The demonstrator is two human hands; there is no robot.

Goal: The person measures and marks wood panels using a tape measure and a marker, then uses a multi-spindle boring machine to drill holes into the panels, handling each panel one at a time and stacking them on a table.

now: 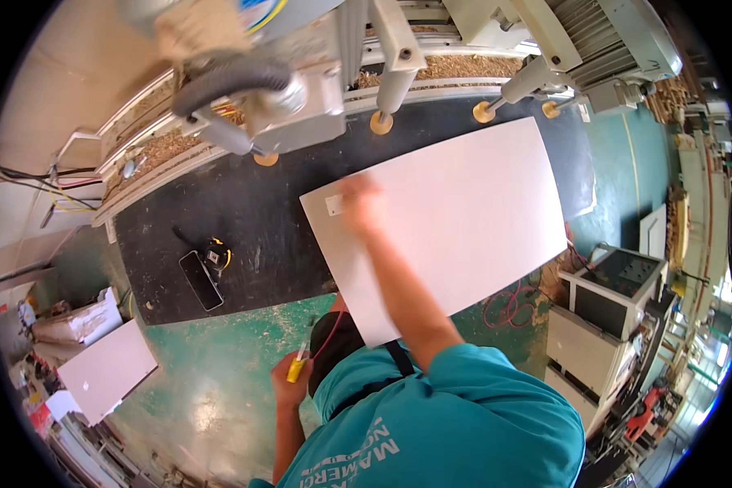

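Observation:
A large white panel [455, 220] lies on the black-topped bench, its near-left corner jutting over the edge toward me. My right hand [363, 205] is over the panel's left part, right beside a small white label [334, 205]. Motion blurs its fingers, so I cannot make out their pose. Down at my left side, off the bench, my left hand [288, 381] is closed around a yellow-handled tool [298, 366] with a slim pale tip. A thin red hose [330, 332] runs close to that tool; whether they join is unclear.
On the black bench top [276, 236] lie a phone [201, 281] and a tape measure [217, 254]. Machine arms with round wooden-coloured pads [381, 123] hang over the far edge, with wood chips behind. A monitor [614, 281] on a cabinet stands right; another panel [108, 370] leans left.

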